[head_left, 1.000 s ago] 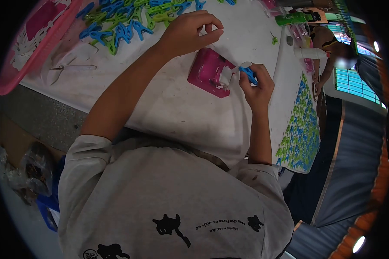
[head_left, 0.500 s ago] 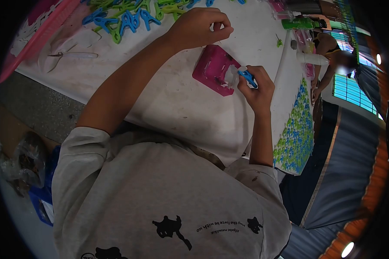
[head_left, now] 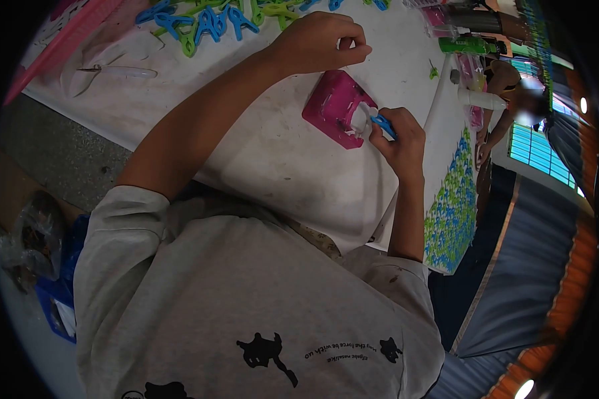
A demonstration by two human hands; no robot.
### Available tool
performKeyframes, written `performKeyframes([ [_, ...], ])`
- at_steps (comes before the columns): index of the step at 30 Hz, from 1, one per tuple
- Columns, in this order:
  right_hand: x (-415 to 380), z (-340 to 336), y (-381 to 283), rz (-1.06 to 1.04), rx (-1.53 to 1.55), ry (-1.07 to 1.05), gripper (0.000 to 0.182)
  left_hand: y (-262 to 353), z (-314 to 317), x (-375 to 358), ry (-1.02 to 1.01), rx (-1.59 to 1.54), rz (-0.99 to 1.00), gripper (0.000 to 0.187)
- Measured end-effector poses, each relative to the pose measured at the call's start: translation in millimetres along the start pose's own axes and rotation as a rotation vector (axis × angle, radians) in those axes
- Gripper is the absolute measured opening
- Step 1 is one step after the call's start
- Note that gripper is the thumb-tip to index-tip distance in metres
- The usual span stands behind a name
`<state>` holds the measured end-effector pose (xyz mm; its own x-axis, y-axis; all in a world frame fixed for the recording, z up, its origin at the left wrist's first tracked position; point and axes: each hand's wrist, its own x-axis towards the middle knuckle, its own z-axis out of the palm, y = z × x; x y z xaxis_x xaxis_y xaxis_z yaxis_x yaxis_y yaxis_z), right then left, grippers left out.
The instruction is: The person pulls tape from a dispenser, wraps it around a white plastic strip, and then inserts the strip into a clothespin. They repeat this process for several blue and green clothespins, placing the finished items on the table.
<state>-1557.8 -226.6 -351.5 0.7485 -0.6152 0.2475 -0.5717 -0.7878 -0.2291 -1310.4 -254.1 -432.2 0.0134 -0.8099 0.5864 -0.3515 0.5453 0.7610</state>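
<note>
My right hand [head_left: 402, 141] pinches a blue clothes peg [head_left: 383, 126] between thumb and fingers. The far end of the peg points left at a small whitish round piece [head_left: 361, 118]. That piece sits at the notched right side of a magenta plastic block [head_left: 331, 106] lying on the white tabletop [head_left: 259, 143]. Just above the block, my left hand [head_left: 323, 43] is curled, its thumb and forefinger drawn together around a small gap. Whatever may be in its fingers is hidden.
Loose blue and green pegs [head_left: 209, 25] lie beyond my left forearm. A pink basket [head_left: 63, 50] and a white-handled tool [head_left: 130, 72] are at the left. To the right are a sheet of packed pegs [head_left: 449, 213], a green bottle [head_left: 469, 45], a white bottle [head_left: 482, 98] and another person [head_left: 502, 80].
The blue peg has turned in my right hand and shows less of itself. Its tip overlaps the whitish piece. My left hand keeps its curled pose, and the view has shifted slightly.
</note>
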Motion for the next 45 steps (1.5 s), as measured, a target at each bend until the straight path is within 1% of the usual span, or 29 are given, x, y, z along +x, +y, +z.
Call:
performKeyframes([
  [3, 0.7, -0.6, -0.2, -0.013, -0.017, -0.029, 0.024, 0.7, -0.4, 0.2, 0.005, -0.007, -0.008, 0.016],
  [5, 0.6, -0.5, -0.3, -0.029, -0.017, -0.035, 0.025, 0.3, -0.7, 0.5, -0.018, -0.013, -0.051, 0.024],
  [10, -1.4, -1.7, 1.5, 0.004, -0.038, -0.084, 0.026, -1.7, 1.8, 0.7, -0.01, -0.014, -0.053, 0.025],
  [14, -1.5, -1.2, 1.9, -0.018, -0.06, -0.088, 0.026, -1.8, 1.9, 0.6, -0.008, -0.015, -0.041, 0.026],
  [16, -3.8, -0.1, 2.5, 0.011, -0.066, -0.109, 0.027, -1.8, 2.3, 0.5, -0.006, -0.015, -0.041, 0.026],
  [29, -10.6, -1.2, 9.2, -0.011, -0.129, -0.128, 0.027, -2.8, 3.7, -0.3, -0.006, -0.03, -0.054, 0.026],
  [38, -10.7, -11.8, 6.4, -0.009, -0.207, -0.225, 0.026, -4.9, 5.3, -0.5, -0.015, -0.025, -0.04, 0.027],
  [45, -6.2, -17.0, 2.8, -0.028, -0.274, -0.282, 0.022, -4.9, 5.8, -0.5, -0.016, -0.018, -0.046, 0.028],
])
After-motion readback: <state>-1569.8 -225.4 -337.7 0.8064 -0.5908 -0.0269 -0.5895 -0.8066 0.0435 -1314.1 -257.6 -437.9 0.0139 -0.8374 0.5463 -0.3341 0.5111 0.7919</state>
